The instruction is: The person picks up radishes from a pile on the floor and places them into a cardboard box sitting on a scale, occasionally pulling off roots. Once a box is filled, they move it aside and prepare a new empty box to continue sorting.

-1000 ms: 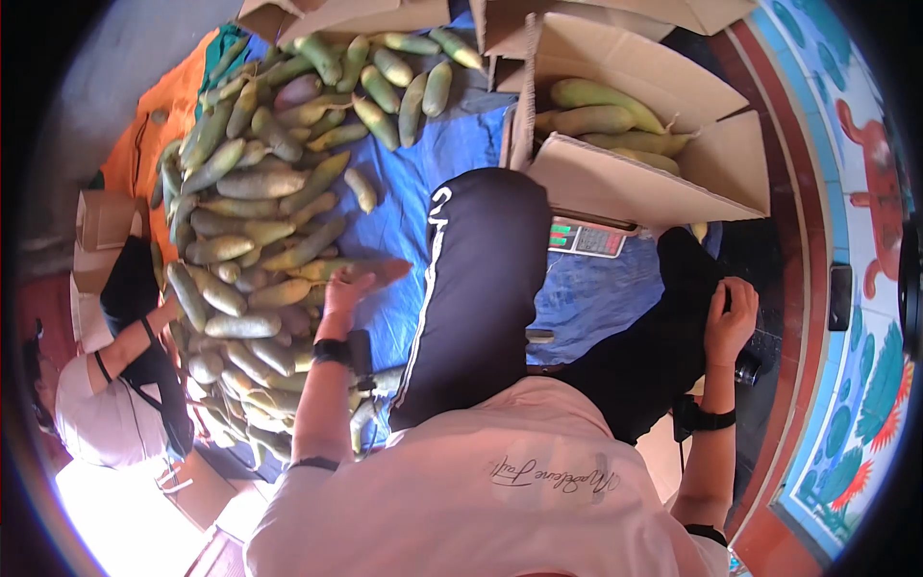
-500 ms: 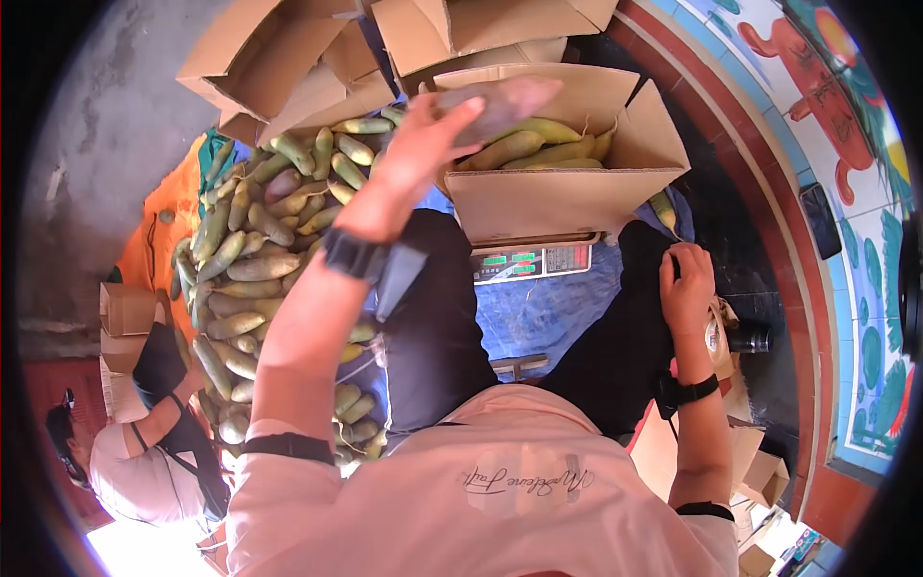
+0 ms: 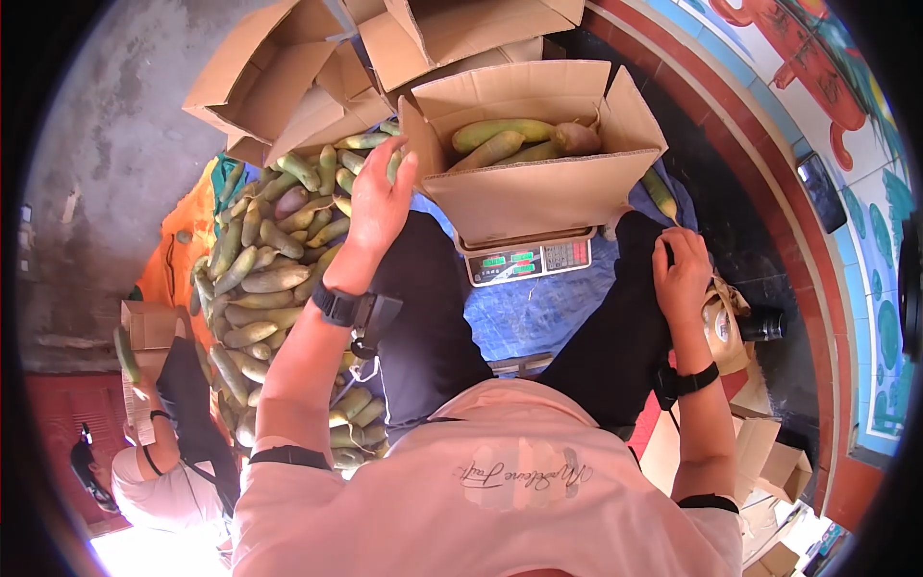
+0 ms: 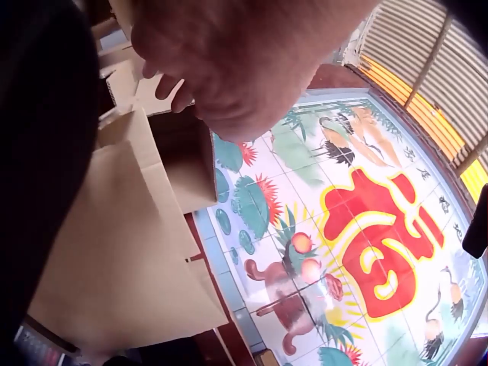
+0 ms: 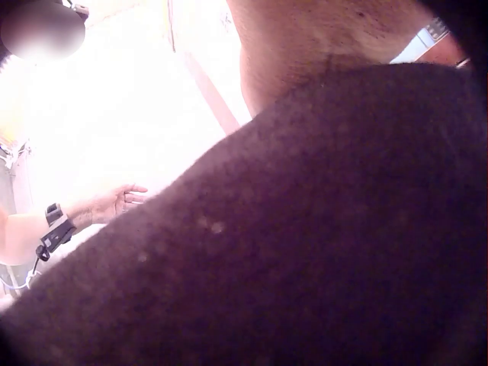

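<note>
My left hand (image 3: pixel 380 202) holds nothing and hovers just left of an open cardboard box (image 3: pixel 538 204), its fingers slightly bent. Inside the box lie several green radishes (image 3: pixel 505 131) and a pinkish radish (image 3: pixel 579 139) at the right. The box stands on a digital scale (image 3: pixel 507 263) with lit green digits. On my right knee rests my right hand (image 3: pixel 683 274), loosely curled around nothing. In the left wrist view the left hand (image 4: pixel 229 65) appears above the box's cardboard wall (image 4: pixel 122 252). Dark trousers (image 5: pixel 290 229) fill most of the right wrist view.
A large radish pile (image 3: pixel 274 279) covers the sheet on the left. Several open cartons (image 3: pixel 279 72) stand behind it. Another person (image 3: pixel 173 481) at far left holds a green radish (image 3: pixel 125 354). One radish (image 3: pixel 660 195) lies right of the box; a phone (image 3: pixel 822 192) lies near the tiled wall.
My left hand took the pinkish radish from the pile, carried it over the box and let it go inside. It then drew back left. My right hand stayed on the knee.
</note>
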Motion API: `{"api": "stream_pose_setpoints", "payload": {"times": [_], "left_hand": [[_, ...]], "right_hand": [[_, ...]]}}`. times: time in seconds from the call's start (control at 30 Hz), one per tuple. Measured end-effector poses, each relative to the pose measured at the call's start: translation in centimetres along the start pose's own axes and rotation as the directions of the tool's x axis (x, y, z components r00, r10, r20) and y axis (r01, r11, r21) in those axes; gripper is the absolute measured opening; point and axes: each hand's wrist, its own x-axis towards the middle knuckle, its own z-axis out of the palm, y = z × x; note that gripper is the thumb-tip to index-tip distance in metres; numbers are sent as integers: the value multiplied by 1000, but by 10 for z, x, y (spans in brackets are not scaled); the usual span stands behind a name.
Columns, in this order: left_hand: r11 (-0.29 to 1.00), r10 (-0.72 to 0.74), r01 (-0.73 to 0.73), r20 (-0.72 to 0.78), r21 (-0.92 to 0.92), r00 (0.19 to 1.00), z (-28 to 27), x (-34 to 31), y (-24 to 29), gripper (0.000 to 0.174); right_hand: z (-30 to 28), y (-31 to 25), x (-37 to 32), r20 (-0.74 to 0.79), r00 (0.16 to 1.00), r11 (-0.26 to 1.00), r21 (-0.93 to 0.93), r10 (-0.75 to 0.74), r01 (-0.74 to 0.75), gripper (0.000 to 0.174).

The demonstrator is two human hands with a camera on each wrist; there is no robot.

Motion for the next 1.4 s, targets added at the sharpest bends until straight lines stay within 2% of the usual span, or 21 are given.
{"api": "stream_pose_setpoints", "payload": {"times": [0.07, 0.33, 0.43, 1.13, 1.2, 1.27, 1.33, 1.4], "left_hand": [[995, -11, 10, 16, 97, 1000, -5, -10, 1, 33], [985, -138, 137, 9, 104, 990, -11, -21, -12, 30], [979, -124, 127, -30, 157, 992, -11, -22, -18, 33], [978, -146, 152, -49, 140, 988, -10, -25, -12, 32], [988, -94, 102, -73, 114, 993, -8, -25, -16, 30], [978, -137, 143, -50, 149, 989, -8, -23, -18, 29], [982, -114, 116, -24, 148, 993, -10, -25, -19, 29], [989, -90, 87, 19, 119, 996, -13, -25, -20, 31]], "right_hand": [[-1, -1, 0, -8, 1000, 1000, 4, 4, -4, 8], [0, 5, -4, -6, 1000, 1000, -2, -5, 5, 9], [1, 5, -5, -4, 1000, 1000, -8, 11, -11, 9], [3, 6, -6, -21, 1000, 999, -30, -14, 13, 7], [3, 9, -8, -27, 1000, 1000, -13, 3, -3, 6], [0, 9, -9, -67, 998, 999, 51, -15, 19, 7], [-5, 14, -12, -52, 997, 982, 187, 48, -38, 9], [-12, 23, -21, -102, 991, 978, 200, 89, -67, 10]]}}
